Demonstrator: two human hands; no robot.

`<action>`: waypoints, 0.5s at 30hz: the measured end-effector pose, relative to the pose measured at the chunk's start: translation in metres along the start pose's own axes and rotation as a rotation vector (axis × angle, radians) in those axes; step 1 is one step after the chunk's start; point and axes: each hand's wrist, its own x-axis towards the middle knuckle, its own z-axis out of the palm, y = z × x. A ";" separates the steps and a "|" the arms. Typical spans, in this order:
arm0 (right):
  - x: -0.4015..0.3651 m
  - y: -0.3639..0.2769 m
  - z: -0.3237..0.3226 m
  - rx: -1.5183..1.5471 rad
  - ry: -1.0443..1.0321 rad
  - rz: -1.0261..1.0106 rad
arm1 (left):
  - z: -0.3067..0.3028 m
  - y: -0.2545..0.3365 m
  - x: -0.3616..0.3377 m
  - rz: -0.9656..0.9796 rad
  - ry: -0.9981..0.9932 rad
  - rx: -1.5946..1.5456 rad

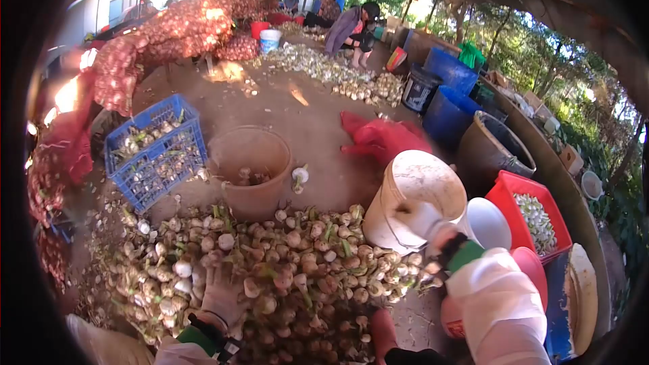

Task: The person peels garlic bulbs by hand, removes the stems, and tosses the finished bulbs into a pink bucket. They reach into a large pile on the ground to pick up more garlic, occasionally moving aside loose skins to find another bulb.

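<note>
A broad heap of garlic bulbs (291,247), some with green stems, spreads on the ground before me. My left hand (222,294) lies on the near side of the heap with its fingers stretched over the bulbs. Out to the right, my right hand (427,222) is smeared by motion in front of the white bucket (384,220). Whether it holds anything cannot be made out. A brown tub (253,192) with a few bits inside stands behind the heap. Beside it lies a single garlic bulb (300,176).
At left is a blue crate (155,155) of garlic. On the right stand a red bin (507,196) of peeled white cloves, a white bowl (490,223) and blue barrels (449,111). Red net sacks (182,30) pile up behind. A person (348,30) sits beyond, near more garlic.
</note>
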 end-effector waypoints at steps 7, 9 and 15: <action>0.123 -0.008 0.182 0.325 -0.193 0.279 | 0.063 -0.025 0.034 -0.153 0.067 -0.348; 0.176 0.036 0.235 0.100 -0.130 0.286 | 0.075 -0.032 0.030 -0.129 0.097 -0.273; 0.308 0.024 0.310 0.244 0.074 0.269 | 0.062 -0.025 0.052 -0.196 0.051 -0.334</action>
